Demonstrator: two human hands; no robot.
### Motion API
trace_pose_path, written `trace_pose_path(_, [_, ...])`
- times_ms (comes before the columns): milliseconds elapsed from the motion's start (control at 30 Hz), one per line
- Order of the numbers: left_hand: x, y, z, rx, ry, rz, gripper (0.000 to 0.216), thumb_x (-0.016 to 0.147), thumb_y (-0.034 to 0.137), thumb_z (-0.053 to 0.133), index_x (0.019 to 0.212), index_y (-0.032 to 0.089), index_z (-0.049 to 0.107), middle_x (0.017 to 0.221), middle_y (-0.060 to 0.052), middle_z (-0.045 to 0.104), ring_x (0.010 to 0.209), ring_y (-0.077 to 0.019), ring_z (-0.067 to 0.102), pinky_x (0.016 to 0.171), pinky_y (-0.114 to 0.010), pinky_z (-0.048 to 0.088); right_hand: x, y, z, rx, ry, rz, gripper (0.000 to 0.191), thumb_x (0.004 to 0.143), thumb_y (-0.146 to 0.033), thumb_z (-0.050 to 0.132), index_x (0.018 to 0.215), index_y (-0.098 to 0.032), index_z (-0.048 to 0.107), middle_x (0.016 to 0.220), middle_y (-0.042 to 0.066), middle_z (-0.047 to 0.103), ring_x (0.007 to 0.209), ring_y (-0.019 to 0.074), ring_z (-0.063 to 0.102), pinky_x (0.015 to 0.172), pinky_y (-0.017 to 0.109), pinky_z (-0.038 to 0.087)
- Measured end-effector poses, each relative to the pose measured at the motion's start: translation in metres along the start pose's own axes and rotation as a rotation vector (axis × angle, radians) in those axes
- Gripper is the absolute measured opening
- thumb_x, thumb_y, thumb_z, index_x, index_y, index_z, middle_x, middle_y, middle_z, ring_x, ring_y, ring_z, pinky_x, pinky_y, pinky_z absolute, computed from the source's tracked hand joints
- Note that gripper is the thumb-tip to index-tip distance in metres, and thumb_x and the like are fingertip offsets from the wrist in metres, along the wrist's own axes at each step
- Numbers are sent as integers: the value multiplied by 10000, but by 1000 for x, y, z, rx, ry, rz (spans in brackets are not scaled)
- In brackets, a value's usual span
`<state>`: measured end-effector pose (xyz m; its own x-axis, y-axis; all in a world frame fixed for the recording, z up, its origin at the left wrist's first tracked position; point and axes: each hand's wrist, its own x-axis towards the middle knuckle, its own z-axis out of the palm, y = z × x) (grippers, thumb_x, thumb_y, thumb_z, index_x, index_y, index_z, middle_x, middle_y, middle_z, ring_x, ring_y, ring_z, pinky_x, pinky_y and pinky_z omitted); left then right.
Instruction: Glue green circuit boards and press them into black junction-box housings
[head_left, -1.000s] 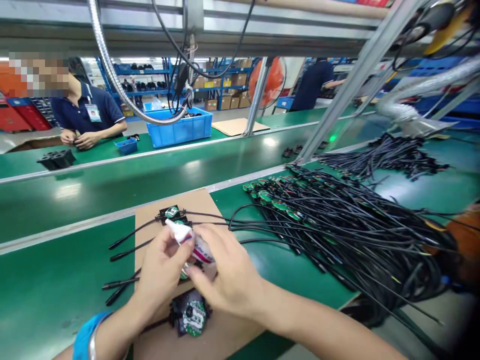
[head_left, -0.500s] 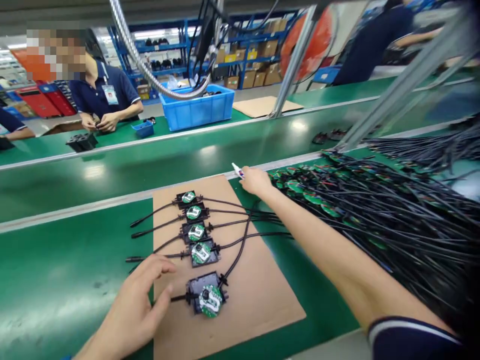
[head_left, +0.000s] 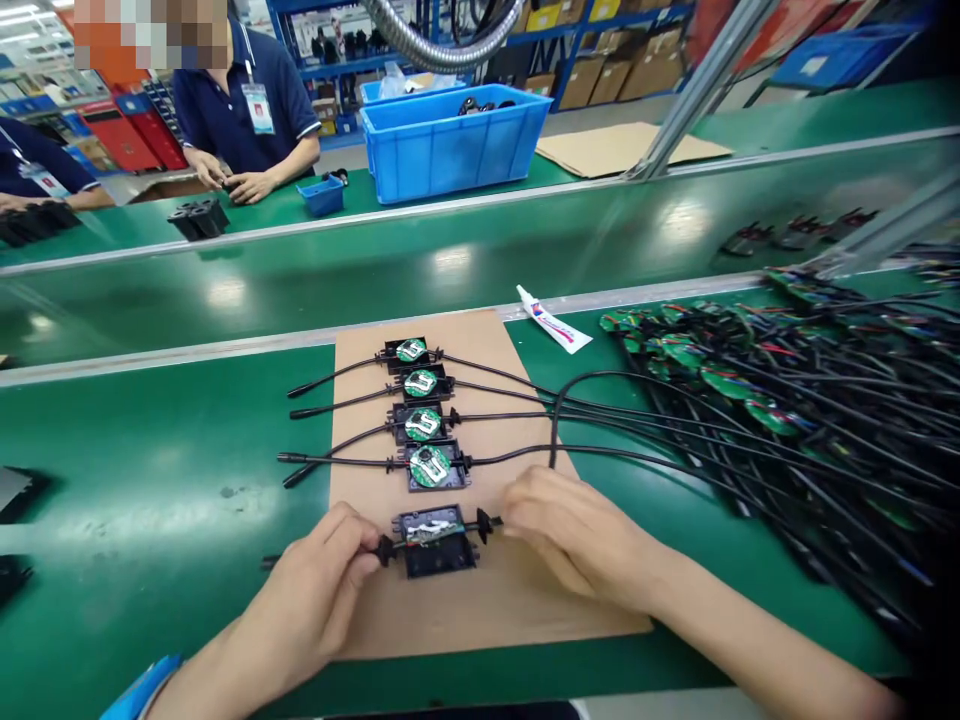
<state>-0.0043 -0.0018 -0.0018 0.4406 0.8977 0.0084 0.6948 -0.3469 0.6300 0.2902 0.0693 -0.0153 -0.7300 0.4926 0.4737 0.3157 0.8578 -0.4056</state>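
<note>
My left hand pinches the black cable at the left end of the nearest black plastic housing. At the other end, my right hand grips the cable close to its black grommet. The circuit board in this housing stands tilted edge-on between the two cable ends, its white paste partly showing. Beyond it, several like housings lie in a column, each with a round green circuit board bearing white paste. All rest on a brown cardboard sheet.
A white tube lies right of the cardboard. Cables with green boards are heaped at the right. Across the line stand a blue bin, a small blue tray and a person handling a small part.
My right hand has let go of the tube and come back to the nearest housing's cable. My left hand has closed on the other cable end. The board has tilted from lying face-up.
</note>
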Motion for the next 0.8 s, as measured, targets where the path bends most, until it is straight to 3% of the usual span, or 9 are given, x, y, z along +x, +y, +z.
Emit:
trace_pose_path(100, [-9,9,-3,-34,15,-37,164,974,178,331,950,206,491,845,-18,551,700,-138,570,616,-250,467,0,-15,-13,-79,-59,-43,197,900,-71,395,950,-166,559,731,42,595,644,157,499,550,273,392])
trace_pose_path(233, [-6,15,4,-6,19,-29,196,971,177,331,932,202,521,797,-16,577,662,-138,587,572,-242,456,2,-39,-19,-34,-275,69,194,901,-93,394,873,-183,564,706,36,593,642,155,557,580,267,428])
trace_pose_path(467, [13,16,13,96,44,-6,224,965,169,329,927,188,548,821,-39,610,650,-151,607,558,-254,493,17,-46,-13,-122,-546,145,193,780,-16,427,784,-179,529,705,42,580,601,177,563,526,286,369])
trace_pose_path(600, [17,12,13,102,13,-17,238,962,172,328,923,180,563,820,-45,614,640,-158,613,557,-267,511,32,-46,-8,-119,-591,145,171,730,-36,476,799,-178,541,681,35,578,554,185,552,479,296,298])
trace_pose_path(700, [17,9,11,90,-3,-33,243,961,175,339,940,175,580,825,-47,619,656,-158,625,591,-274,532,39,-46,-3,-116,-584,171,127,774,-150,516,882,-158,585,701,51,601,524,189,550,451,306,268])
trace_pose_path(800, [18,6,9,86,-6,-18,228,959,182,374,976,180,601,835,-42,637,668,-157,639,597,-265,543,40,-45,5,-164,-589,144,214,810,-214,522,964,-111,630,736,83,638,547,202,575,459,320,289])
